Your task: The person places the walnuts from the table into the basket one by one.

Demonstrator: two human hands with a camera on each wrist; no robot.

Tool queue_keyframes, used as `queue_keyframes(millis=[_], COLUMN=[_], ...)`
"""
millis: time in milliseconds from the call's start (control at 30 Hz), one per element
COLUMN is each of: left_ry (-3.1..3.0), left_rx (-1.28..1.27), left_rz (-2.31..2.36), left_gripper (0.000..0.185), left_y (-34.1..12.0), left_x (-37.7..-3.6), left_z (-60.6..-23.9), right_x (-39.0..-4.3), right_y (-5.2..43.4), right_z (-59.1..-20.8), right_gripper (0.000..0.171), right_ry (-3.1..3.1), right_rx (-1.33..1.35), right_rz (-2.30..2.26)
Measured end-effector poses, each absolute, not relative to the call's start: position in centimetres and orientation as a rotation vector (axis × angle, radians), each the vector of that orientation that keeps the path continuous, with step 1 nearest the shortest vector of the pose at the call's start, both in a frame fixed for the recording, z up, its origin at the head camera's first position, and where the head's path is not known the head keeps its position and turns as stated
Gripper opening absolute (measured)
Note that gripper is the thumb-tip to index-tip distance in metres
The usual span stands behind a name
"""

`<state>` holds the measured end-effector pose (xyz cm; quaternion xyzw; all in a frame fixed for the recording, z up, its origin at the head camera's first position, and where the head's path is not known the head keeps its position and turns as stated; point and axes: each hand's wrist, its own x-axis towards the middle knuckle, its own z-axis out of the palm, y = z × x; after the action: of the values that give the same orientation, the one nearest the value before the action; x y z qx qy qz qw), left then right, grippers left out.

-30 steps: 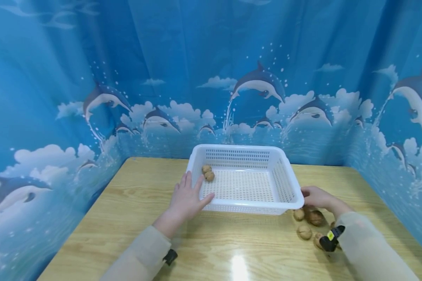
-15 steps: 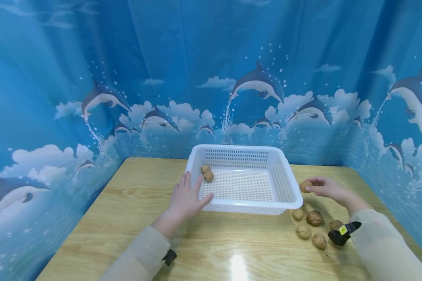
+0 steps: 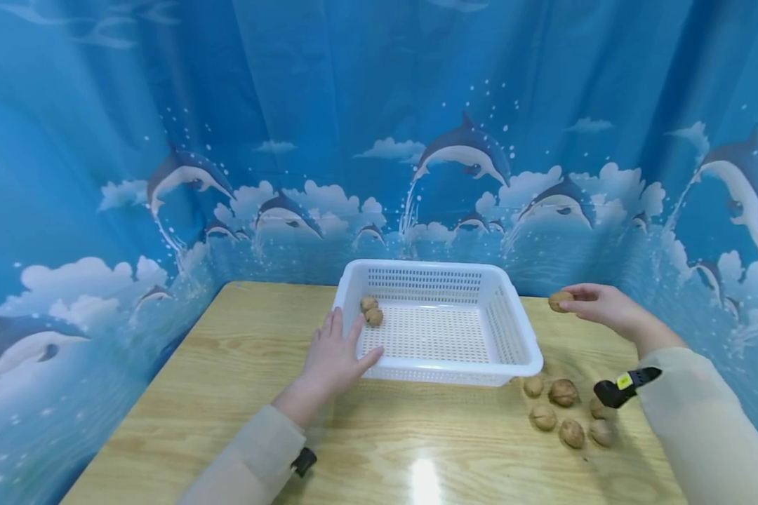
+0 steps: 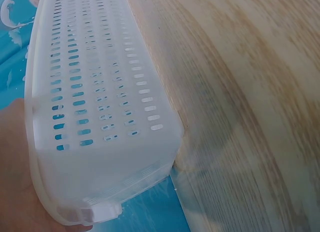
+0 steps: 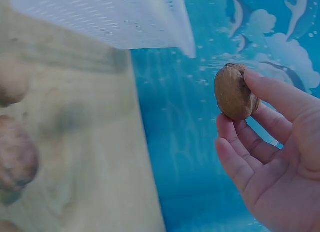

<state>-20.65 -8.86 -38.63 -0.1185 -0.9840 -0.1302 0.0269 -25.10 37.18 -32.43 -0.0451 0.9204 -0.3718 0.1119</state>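
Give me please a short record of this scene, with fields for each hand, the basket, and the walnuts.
left hand: left hand lies flat with straight fingers against the near left corner of the basket
right hand: right hand pinches one walnut in the air, right of the basket
basket: white basket on the wooden table, holds two walnuts in its far left corner
loose walnuts: five walnuts on the table, near right of the basket

Basket (image 3: pixel 516 335): white plastic, perforated w/ small slots, smooth, slightly translucent in left wrist view. Surface (image 3: pixel 240 393): light wood-grain, glossy finish, lamp glare on near edge. Walnut (image 3: pixel 559 301) in right hand (image 3: pixel 600 306): brown shell, matt, rough & wrinkled; same for loose walnuts (image 3: pixel 563 393) on surface. Backdrop (image 3: pixel 164 140): blue printed sheet w/ dolphins, soft folds, slight sheen. Sleeves (image 3: pixel 701 428): beige cloth, matt.
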Motion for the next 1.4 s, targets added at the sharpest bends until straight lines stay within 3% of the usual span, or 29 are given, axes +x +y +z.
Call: queue_keyframes(millis=[433, 1400], left_ry=[-3.04, -3.063], left_rx=[-0.358, -0.343], left_rz=[-0.404, -0.394], left_gripper=[0.08, 0.081], left_y=[-9.0, -8.8], left_x=[-20.7, -20.8], left_z=[-38.5, -38.5], right_x=[-27.7, -32.4], right_y=[35.1, 25.2], right_z=[-28.7, -31.6], right_gripper=[0.082, 0.069], right_ry=[2.626, 2.437], right_rx=[-0.064, -0.032], right_rz=[-1.323, -1.531])
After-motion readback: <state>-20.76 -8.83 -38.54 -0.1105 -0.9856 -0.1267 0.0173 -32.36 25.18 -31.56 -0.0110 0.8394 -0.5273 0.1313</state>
